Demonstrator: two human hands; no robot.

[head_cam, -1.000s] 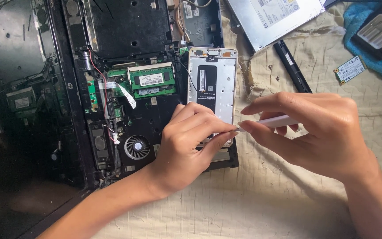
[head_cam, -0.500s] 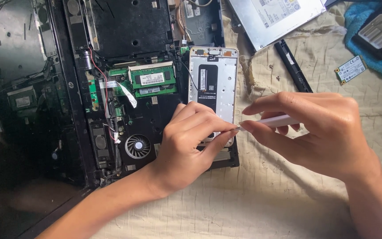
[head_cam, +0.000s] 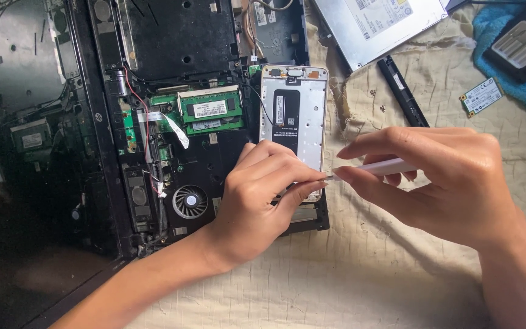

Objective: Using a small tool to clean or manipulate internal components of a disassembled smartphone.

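While my left hand (head_cam: pixel 257 195) pins the white, gold-edged phone frame (head_cam: pixel 293 116) on the opened black laptop chassis (head_cam: pixel 171 36), my right hand (head_cam: pixel 439 183), fingers closed, pinches the slim white plastic pry tool (head_cam: pixel 385 167) at the frame's lower right edge; I judge shallow, gentle leverage best.

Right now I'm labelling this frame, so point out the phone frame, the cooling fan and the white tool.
phone frame (head_cam: pixel 308 103), head view, bare silver plate right of its black panel.
cooling fan (head_cam: pixel 190 201), head view, hub.
white tool (head_cam: pixel 391 166), head view, shaft between the right hand's fingers.
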